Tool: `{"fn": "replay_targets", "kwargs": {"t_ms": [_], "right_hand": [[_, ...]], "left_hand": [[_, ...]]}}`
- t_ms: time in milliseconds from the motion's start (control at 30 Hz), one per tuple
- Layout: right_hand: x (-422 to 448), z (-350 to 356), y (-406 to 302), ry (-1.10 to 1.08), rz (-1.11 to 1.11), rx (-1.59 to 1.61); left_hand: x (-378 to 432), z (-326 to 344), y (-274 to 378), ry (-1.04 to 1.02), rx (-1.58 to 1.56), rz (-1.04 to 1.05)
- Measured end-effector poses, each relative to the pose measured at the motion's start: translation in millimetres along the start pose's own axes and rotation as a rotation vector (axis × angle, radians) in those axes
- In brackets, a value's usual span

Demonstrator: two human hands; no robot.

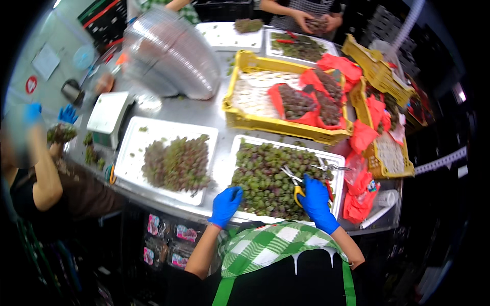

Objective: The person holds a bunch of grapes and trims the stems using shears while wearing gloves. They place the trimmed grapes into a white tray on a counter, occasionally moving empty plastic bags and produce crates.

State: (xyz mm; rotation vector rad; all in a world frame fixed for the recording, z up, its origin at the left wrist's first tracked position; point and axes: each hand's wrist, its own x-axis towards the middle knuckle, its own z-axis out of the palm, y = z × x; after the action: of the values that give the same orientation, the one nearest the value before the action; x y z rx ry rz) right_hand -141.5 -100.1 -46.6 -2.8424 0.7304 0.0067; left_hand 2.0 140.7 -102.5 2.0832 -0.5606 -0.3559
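Before me a white foam tray (pixel 342 193) holds a dense layer of green and purple leafy shoots (pixel 264 176). My right hand (pixel 317 202), in a blue glove, is over the tray's right part, its thumb at the handle of yellow-handled scissors (pixel 297 191). The scissor blades are spread and point up and left over the leaves. Metal snips (pixel 325 166) lie just beyond that hand, on the shoots. At the tray's near left corner my left hand (pixel 226 206), also blue-gloved, has curled fingers beside the leaves; whether they pinch anything is hidden.
Left stands another white tray (pixel 126 160) with cut shoots (pixel 176 162). Beyond is a yellow crate (pixel 287 132) with red-wrapped bunches (pixel 296 103). Stacked clear plastic containers (pixel 172 53) and a scale (pixel 109 114) stand farther left. Co-workers are at the left and far sides.
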Motion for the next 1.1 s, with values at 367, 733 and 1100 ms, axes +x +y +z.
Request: {"fn": "replay_targets", "kwargs": {"t_ms": [367,733,1100], "right_hand": [[96,-73,-16,0.154,-0.103,0.321],[329,-29,-32,-0.16,0.205,-0.293],[317,-64,10,0.066,0.085,0.361]], "left_hand": [[-1,14,5,0.064,0.097,-0.014],[12,-4,39,0.137,-0.121,-0.062],[26,-3,63,0.063,-0.185,-0.023]]}}
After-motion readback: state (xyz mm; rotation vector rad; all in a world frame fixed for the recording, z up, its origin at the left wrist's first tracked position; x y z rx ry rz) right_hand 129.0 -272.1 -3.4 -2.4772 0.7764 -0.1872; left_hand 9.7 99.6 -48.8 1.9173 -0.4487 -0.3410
